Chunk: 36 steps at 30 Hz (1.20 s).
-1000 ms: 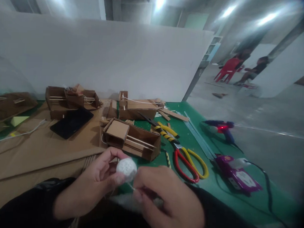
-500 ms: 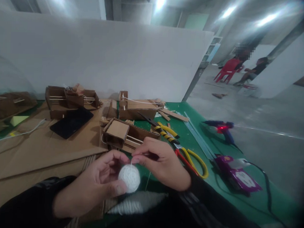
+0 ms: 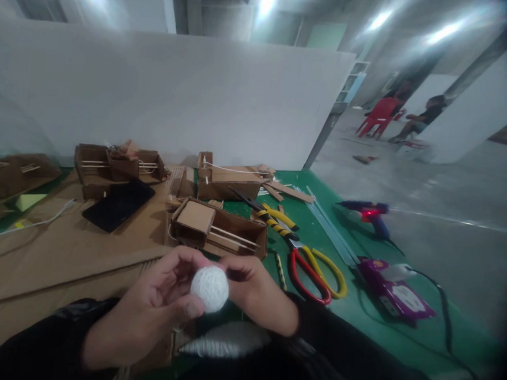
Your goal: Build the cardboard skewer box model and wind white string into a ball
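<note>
A ball of white thread (image 3: 209,289) sits between my two hands, low in the middle of the view. My left hand (image 3: 150,303) grips it from the left, thumb in front and fingers curled over the top. Pressed close to the ball's right side is my right hand (image 3: 260,295), its fingers bent in a pinch on the loose thread; the fingertips are partly hidden behind the ball. Beneath the hands, near my body, lies a tapered bundle wound with white thread (image 3: 215,346).
An open cardboard box with sticks (image 3: 235,236) lies just beyond my hands. Right of it are pliers (image 3: 273,218), red-and-yellow-handled cutters (image 3: 312,275), a glue gun (image 3: 367,210) and a purple power strip (image 3: 395,292). A black tablet-like slab (image 3: 120,205) rests on cardboard at left.
My right hand has moved down and slightly left from above the ball to its right side, taking the pinched strand along. The ball has shifted slightly up and left.
</note>
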Each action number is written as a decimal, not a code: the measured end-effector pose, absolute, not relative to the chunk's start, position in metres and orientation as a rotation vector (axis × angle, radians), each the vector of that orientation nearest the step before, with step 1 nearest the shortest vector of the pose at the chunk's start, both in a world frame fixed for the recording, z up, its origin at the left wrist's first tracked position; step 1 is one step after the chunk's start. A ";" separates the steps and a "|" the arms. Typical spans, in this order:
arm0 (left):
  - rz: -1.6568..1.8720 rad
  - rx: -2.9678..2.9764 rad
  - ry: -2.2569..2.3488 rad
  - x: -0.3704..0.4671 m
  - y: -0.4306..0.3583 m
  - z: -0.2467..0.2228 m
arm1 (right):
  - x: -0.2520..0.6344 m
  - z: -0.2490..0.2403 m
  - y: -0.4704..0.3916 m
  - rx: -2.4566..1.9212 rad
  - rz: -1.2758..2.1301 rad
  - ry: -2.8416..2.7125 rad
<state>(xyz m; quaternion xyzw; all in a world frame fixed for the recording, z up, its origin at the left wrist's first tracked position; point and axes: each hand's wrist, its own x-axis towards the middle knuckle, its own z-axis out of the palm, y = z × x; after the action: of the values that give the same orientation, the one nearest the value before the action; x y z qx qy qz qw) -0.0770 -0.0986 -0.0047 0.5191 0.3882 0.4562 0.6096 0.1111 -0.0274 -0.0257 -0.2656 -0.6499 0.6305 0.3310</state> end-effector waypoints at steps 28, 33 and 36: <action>0.915 1.040 0.753 -0.073 -0.093 -0.006 | 0.141 0.037 -0.028 -0.407 0.609 -2.377; 1.001 1.084 0.722 -0.073 -0.094 -0.011 | 0.132 0.027 -0.017 -0.403 0.834 -2.190; 1.047 1.088 0.731 -0.073 -0.093 -0.014 | 0.129 0.021 -0.017 -0.503 0.980 -2.066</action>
<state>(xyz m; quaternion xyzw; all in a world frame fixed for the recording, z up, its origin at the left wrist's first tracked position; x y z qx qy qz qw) -0.0731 -0.0931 -0.0142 0.4824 0.3242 0.4644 0.6682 0.1288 -0.0166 0.0205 -0.1980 -0.8126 0.3854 0.3897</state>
